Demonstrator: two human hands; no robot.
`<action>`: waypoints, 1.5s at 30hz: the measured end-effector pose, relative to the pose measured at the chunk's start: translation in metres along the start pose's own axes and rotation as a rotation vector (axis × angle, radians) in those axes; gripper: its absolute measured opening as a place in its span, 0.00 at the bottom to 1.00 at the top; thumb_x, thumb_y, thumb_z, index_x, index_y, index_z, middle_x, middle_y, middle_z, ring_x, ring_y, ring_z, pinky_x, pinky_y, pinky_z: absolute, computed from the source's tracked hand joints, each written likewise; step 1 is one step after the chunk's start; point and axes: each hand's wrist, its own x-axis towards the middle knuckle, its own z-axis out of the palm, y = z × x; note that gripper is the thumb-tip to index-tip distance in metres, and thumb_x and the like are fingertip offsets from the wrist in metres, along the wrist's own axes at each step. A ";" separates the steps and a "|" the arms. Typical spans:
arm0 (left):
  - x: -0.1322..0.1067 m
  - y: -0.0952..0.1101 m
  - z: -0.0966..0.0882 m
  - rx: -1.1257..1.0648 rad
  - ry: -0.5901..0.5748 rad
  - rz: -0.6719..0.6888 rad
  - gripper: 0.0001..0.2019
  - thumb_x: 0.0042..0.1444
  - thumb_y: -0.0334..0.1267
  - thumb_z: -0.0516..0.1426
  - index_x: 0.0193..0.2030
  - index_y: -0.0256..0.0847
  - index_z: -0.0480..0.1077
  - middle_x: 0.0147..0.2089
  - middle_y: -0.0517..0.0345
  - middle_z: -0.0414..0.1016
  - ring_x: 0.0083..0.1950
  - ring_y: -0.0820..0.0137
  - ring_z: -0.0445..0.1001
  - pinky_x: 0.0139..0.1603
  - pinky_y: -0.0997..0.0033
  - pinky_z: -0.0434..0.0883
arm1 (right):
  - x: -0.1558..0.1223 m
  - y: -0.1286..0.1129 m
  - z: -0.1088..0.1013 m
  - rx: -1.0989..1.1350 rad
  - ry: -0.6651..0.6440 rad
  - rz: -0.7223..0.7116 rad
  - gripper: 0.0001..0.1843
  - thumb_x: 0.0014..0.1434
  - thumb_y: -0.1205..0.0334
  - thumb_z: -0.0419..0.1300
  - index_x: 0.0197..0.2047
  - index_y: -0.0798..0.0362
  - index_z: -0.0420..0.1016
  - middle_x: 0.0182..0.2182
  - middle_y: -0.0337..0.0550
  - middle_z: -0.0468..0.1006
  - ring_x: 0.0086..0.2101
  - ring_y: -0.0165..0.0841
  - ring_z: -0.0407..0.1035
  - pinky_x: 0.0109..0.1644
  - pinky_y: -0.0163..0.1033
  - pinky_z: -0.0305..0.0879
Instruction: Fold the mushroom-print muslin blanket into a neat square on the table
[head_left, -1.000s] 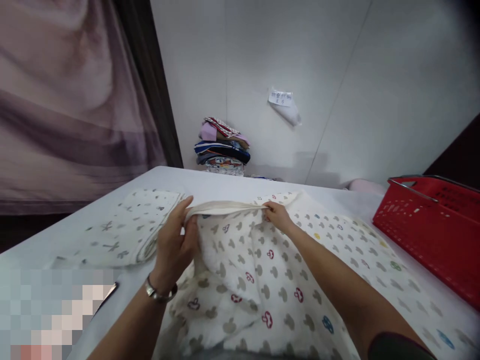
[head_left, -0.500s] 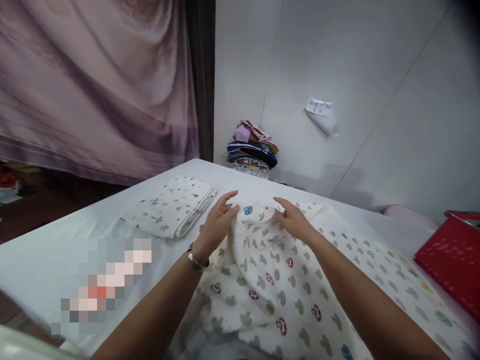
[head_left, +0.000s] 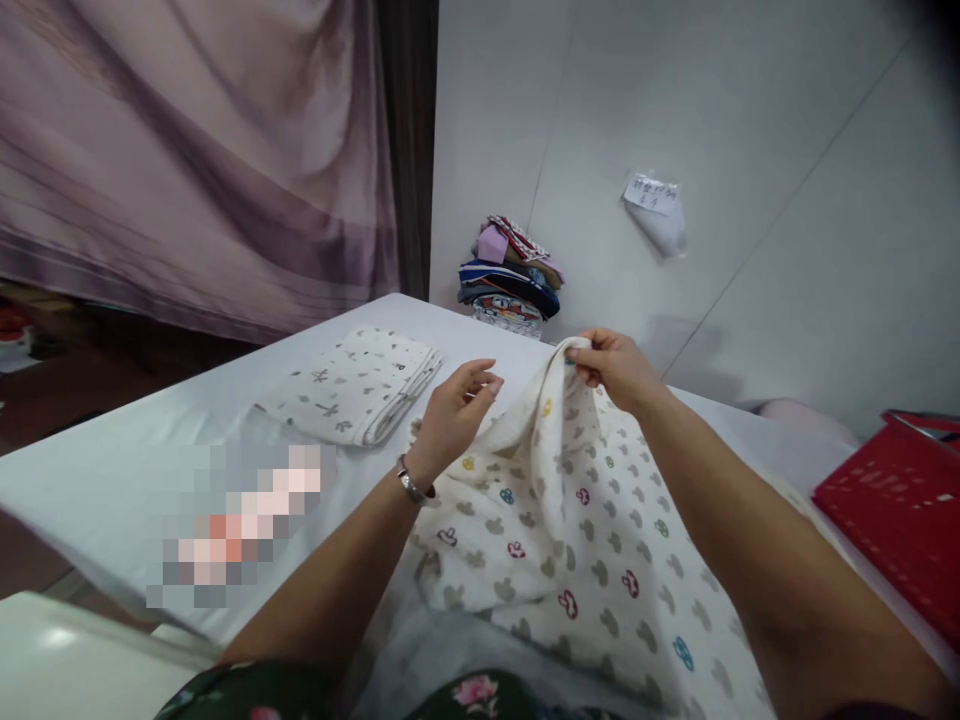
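**Right hand [head_left: 611,365] holds up a fold of mushroom-print cloth [head_left: 600,570]; left hand [head_left: 456,410] open beside it**

Nearest, a dark floral garment [head_left: 255,690] shows at the bottom of the view. Just beyond it, the white cloth lies bunched on the counter [head_left: 112,470], its near edge running slantwise toward the lower right. Its raised fold peaks at the right hand, pinched between thumb and fingers, and points up and away from the body; from there the fabric falls toward the wearer and spreads rightward. Because it is rumpled, its full long axis cannot be told. The left hand, a metal band [head_left: 412,482] at its wrist, is loosely curled near the fold, gripping nothing.

To the left, a pixelated patch [head_left: 247,520] hides something. Past it lies a folded leaf-print cloth [head_left: 352,385], its layered edge facing right, with a strip of white surface between it and the left hand. A red basket [head_left: 892,510] stands at the right. Beyond the counter's far edge rise a fabric stack [head_left: 510,275], a wall [head_left: 750,150] bearing a paper notice [head_left: 652,205], and a mauve curtain [head_left: 225,170] at left.
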 end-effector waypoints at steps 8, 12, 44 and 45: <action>-0.021 -0.008 0.006 0.247 -0.370 -0.087 0.13 0.58 0.45 0.49 0.40 0.43 0.72 0.36 0.60 0.76 0.34 0.72 0.71 0.36 0.73 0.68 | 0.021 -0.022 -0.028 0.067 0.118 0.067 0.10 0.38 0.70 0.64 0.26 0.56 0.67 0.18 0.35 0.70 0.17 0.22 0.62 0.16 0.26 0.55; -0.023 -0.043 0.024 0.500 -0.495 -0.051 0.15 0.58 0.40 0.47 0.47 0.43 0.69 0.48 0.58 0.74 0.46 0.67 0.71 0.46 0.69 0.66 | 0.020 -0.027 -0.032 0.061 0.100 0.059 0.09 0.38 0.72 0.62 0.27 0.57 0.69 0.19 0.37 0.71 0.18 0.23 0.64 0.18 0.26 0.58; -0.112 0.053 -0.142 1.178 -0.399 -0.325 0.20 0.51 0.59 0.48 0.37 0.50 0.74 0.28 0.59 0.74 0.27 0.64 0.71 0.25 0.70 0.59 | 0.029 -0.003 -0.072 0.078 0.175 0.069 0.08 0.38 0.73 0.61 0.24 0.55 0.68 0.16 0.37 0.70 0.17 0.26 0.65 0.18 0.29 0.61; -0.118 0.054 -0.143 1.168 -0.391 -0.332 0.20 0.51 0.59 0.48 0.35 0.50 0.73 0.28 0.60 0.74 0.27 0.64 0.72 0.25 0.70 0.59 | 0.031 -0.004 -0.067 0.079 0.168 0.060 0.08 0.39 0.72 0.62 0.25 0.55 0.68 0.16 0.38 0.71 0.18 0.26 0.66 0.18 0.28 0.61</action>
